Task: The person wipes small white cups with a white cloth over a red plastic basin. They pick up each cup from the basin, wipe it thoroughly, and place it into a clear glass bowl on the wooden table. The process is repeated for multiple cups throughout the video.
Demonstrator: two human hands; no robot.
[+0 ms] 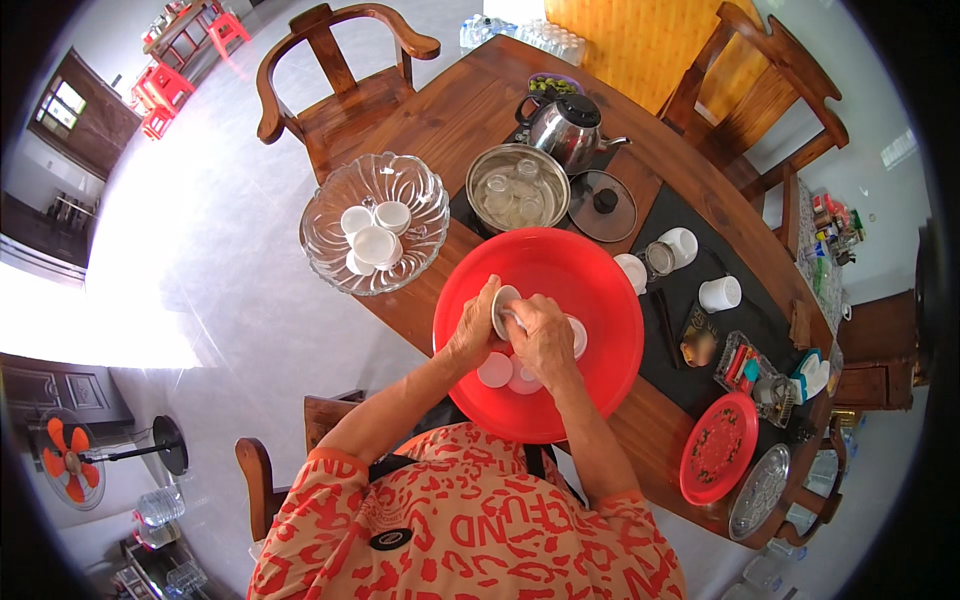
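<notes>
Over a wide red basin [590,270], my left hand [474,325] is closed around a small white cup [504,312], tilted on its side. The fingers of my right hand [545,338] reach into the cup's mouth and press on it; their tips are hidden. Below my hands several more small white cups [494,370] lie in the basin. One cup [577,337] shows partly behind my right hand. To the left, a clear fluted glass bowl [325,235] holds several white cups [374,245].
A steel pot [476,195] with small glasses stands behind the basin. Beside it are a kettle [565,130] and a glass lid [603,206]. White mugs [720,294], a red plate [718,440] and a glass plate [760,490] occupy the right side. Wooden chairs [345,85] surround the table.
</notes>
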